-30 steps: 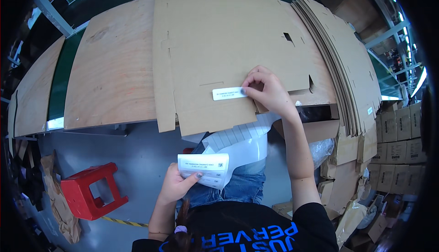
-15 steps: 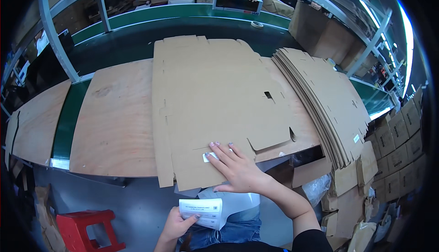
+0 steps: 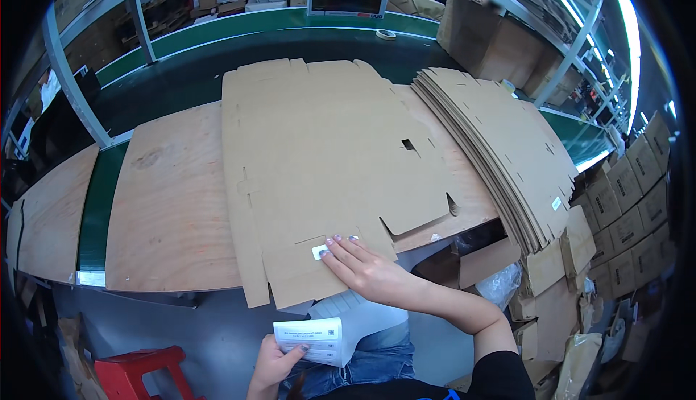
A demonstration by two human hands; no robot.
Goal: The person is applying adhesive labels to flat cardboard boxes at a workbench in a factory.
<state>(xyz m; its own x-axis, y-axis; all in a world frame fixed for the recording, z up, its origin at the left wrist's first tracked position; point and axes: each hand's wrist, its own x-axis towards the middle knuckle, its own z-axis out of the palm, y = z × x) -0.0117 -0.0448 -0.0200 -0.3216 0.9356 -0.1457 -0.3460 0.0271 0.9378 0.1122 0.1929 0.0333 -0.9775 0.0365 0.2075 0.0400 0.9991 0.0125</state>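
Pale plywood worktop (image 3: 170, 197) supports flat brown cardboard sheet (image 3: 319, 153), centre. Right hand (image 3: 370, 273), spread flat, gripping nothing, partly covers white rectangular label (image 3: 317, 253) at sheet's near end, apparently pressing it. Left hand (image 3: 274, 364), nearer, pinches curled white label strip (image 3: 315, 342), likely leaving sheet uncovered.

Place: factory packing area indicated | dark belt (image 3: 174, 70) bordered by green rails (image 3: 239, 24) and metal posts (image 3: 70, 84) | plywood boards (image 3: 167, 211) laid alongside, cardboard blank (image 3: 312, 146) spread on top | flattened cartons (image 3: 500, 142) stacked | printed boxes (image 3: 625, 200) piled at right | strip lights (image 3: 630, 52) mounted overhead
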